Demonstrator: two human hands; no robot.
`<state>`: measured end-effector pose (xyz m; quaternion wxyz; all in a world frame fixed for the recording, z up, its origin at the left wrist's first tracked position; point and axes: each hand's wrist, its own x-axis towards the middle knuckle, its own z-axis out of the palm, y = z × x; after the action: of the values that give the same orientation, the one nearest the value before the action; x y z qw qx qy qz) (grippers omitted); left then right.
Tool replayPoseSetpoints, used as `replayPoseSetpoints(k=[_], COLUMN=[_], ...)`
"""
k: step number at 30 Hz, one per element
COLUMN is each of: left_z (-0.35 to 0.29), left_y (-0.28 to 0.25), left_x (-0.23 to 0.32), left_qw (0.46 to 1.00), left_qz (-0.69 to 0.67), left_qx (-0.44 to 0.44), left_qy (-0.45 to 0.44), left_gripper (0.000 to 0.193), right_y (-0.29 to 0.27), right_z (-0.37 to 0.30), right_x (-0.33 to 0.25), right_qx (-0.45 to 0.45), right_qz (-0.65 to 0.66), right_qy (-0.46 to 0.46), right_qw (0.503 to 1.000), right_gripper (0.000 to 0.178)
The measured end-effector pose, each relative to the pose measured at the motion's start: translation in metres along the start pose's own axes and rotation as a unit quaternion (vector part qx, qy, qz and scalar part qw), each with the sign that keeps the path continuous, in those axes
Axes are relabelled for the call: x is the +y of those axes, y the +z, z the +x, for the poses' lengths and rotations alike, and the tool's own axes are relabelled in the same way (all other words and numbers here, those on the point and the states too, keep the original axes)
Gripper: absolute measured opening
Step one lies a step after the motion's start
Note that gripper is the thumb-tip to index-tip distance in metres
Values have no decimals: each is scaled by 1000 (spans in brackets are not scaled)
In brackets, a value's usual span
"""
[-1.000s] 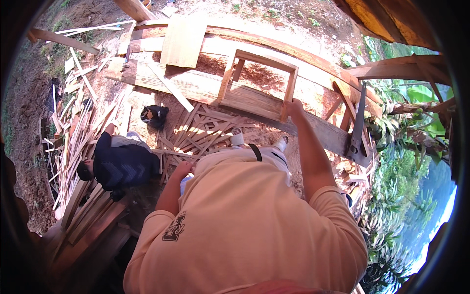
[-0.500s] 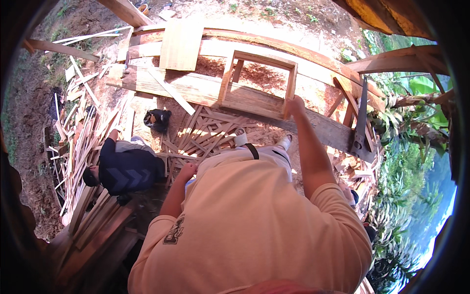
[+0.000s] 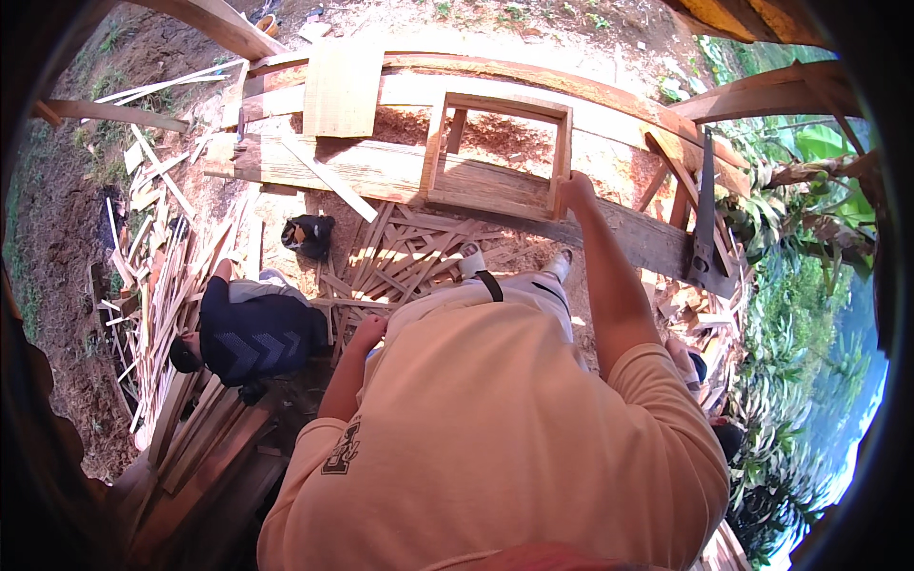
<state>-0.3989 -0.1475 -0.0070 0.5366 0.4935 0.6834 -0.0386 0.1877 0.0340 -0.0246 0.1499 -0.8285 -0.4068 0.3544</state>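
Right hand (image 3: 575, 191) curled round the right side of the frame (image 3: 434, 150), I have it resting on the table (image 3: 657, 252); a steady, level hold should stop it rocking; how far my left hand (image 3: 367, 331) closes, I cannot tell

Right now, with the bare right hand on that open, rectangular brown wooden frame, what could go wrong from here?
The open, rectangular brown wooden frame might slide or tip on the long weathered plank, since only the bare right hand visibly steadies it.

The long, grey-bladed handsaw at the plank's right end could perhaps be knocked down or nick someone.

The loose, pale wooden sticks heaped beside the left foot may cause a stumble.
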Motion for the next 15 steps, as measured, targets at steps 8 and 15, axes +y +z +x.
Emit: replayPoseSetpoints(k=[8,15], left_z=[9,16], left_y=[3,8], left_x=[-7,-38], left_qw=[999,1000], left_qz=[30,16], left_qx=[-13,19], left_qy=[-23,-18], left_gripper=[42,47], right_y=[-6,3], right_z=[-2,-1], right_x=[4,5], right_qx=[33,32], right_qz=[99,94], right_qy=[28,23], right_qw=[994,995], right_gripper=[38,40])
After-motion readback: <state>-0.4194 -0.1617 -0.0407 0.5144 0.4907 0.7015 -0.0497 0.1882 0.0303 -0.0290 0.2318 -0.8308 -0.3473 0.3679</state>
